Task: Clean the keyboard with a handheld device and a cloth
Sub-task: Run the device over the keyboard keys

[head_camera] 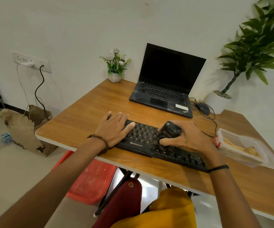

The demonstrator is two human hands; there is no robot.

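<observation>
Both of my hands are on the keyboard point(151, 142), which lies slantwise near the front edge of the tabletop point(83, 112), in front of the laptop point(164, 89). My left hand point(115, 129) lies flat and spread on its left end, fingers open and gripping nothing, pinning it down. My right hand point(189, 137) is wrapped around the handheld device point(170, 131), a stubby black thing, fingers closed about its body with its lower end down among the middle keys. It looks light and rigid, smooth plastic, so I judge a full wrap around the middle is the safest hold. The keyboard seems light enough to skid, hence the flat palm. No cloth is clearly visible; a clear plastic tub point(241, 147) sits just right of the keyboard.
</observation>
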